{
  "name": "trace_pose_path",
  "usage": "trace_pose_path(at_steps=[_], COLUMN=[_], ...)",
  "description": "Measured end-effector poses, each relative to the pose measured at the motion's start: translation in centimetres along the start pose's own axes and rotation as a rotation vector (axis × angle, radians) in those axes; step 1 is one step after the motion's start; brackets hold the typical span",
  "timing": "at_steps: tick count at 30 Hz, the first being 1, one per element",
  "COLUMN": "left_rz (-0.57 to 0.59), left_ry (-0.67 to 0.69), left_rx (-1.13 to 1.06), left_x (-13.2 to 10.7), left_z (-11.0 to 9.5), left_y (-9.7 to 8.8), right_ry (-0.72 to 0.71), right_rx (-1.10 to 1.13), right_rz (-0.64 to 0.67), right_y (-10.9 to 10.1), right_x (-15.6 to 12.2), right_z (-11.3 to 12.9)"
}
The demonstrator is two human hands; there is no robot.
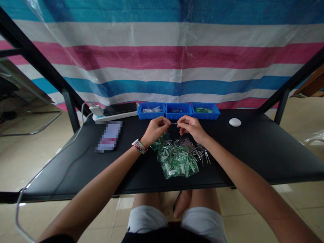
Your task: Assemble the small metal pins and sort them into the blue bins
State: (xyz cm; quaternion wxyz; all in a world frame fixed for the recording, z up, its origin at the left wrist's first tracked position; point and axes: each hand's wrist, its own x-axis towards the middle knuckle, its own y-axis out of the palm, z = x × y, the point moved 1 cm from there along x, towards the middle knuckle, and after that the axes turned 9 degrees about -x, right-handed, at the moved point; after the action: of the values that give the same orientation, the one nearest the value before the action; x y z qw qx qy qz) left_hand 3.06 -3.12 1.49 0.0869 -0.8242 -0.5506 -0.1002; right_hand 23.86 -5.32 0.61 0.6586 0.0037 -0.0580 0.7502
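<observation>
My left hand (157, 130) and my right hand (191, 127) face each other over the table, fingertips pinched on a thin metal pin (174, 123) stretched level between them. Its ends are hidden in the fingers. Below them lies a heap of small green-and-clear plastic packets (177, 163) with pale pieces inside. To the right of the heap, loose metal pins (201, 156) are scattered, partly behind my right wrist. Just beyond my hands stand a left blue bin (151, 115), a middle blue bin (178, 115) and a right blue bin (206, 115).
Clear bags (152, 110) lie in the left bin, pins in the middle, green packets in the right. A white mouse (235, 122) sits at right. At left are a blurred-out phone (109, 136), a power strip (113, 116), a dark device (120, 108) and a white cable (54, 158).
</observation>
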Motion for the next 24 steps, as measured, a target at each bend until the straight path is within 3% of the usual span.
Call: trace_pose_path(at_steps=[5, 8, 11, 18, 21, 24], left_rz=[0.011, -0.050, -0.105, -0.095, -0.074, -0.076], left_ry=[0.000, -0.002, -0.008, 0.007, -0.002, 0.000], left_rx=[-0.017, -0.039, -0.051, -0.043, -0.047, -0.040], left_x=[-0.2, -0.2, -0.1, -0.1, -0.2, -0.2], left_z=[-0.2, -0.1, 0.1, -0.2, -0.4, -0.5], left_y=[0.1, 0.0, -0.3, -0.1, 0.0, 0.0], right_ry=[-0.005, -0.042, -0.083, -0.151, -0.157, -0.164], right_rx=[-0.003, -0.014, -0.015, -0.192, -0.297, -0.457], right_rz=[-0.033, -0.141, -0.275, -0.341, -0.234, 0.037], right_y=[0.2, -0.1, -1.0, -3.5, -3.6, -3.0], right_x=[-0.2, 0.0, 0.6, 1.6, 1.4, 0.9], right_z=[0.2, 0.3, 0.3, -0.2, 0.0, 0.2])
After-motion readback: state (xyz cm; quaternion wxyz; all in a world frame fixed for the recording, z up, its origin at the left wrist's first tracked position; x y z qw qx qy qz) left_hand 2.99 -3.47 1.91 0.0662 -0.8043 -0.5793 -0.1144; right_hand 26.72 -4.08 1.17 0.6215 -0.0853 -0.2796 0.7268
